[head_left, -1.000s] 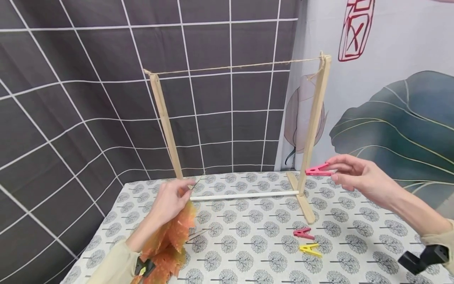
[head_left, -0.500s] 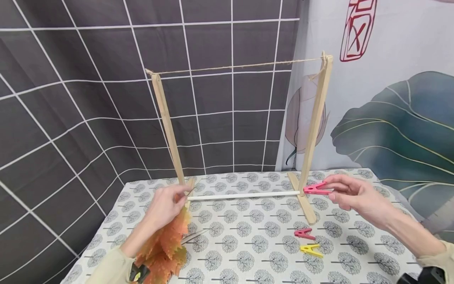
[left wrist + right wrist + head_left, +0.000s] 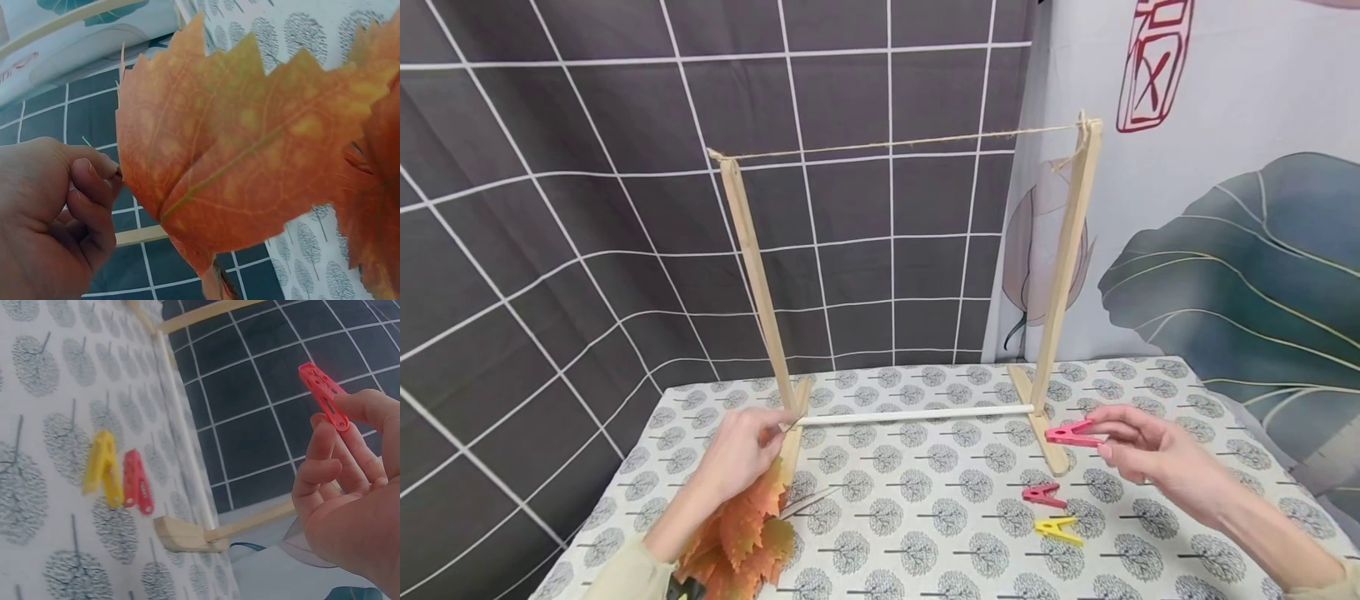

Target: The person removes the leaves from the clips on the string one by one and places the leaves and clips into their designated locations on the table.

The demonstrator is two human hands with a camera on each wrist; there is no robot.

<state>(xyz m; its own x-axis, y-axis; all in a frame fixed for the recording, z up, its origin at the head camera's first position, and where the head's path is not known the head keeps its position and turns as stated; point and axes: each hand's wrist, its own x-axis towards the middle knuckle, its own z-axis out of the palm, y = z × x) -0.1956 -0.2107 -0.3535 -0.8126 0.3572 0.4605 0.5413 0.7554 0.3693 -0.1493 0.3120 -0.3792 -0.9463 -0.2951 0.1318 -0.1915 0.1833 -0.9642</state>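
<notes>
My left hand (image 3: 741, 450) pinches the thin stem of an orange artificial maple leaf (image 3: 237, 150) between thumb and fingertips, beside the left foot of a wooden frame. The leaf fills the left wrist view, with more orange leaves (image 3: 737, 533) below the hand in the head view. My right hand (image 3: 1138, 442) holds a pink clothespin (image 3: 1073, 433) by its end, above the table near the frame's right foot (image 3: 1051, 450). On the cloth below lie a darker pink clothespin (image 3: 1043, 495) and a yellow clothespin (image 3: 1058, 530).
The wooden frame has two posts, the left post (image 3: 752, 267) and right post (image 3: 1066, 267), with a string (image 3: 895, 144) tied across their tops. A white rod (image 3: 917, 415) joins them low down. Thin stems (image 3: 808, 501) lie beside the leaves on the tree-print tablecloth (image 3: 925, 500).
My right hand has come down with the pink clothespin from beside the right post to near its foot. My left hand has shifted a little down and left with the leaf.
</notes>
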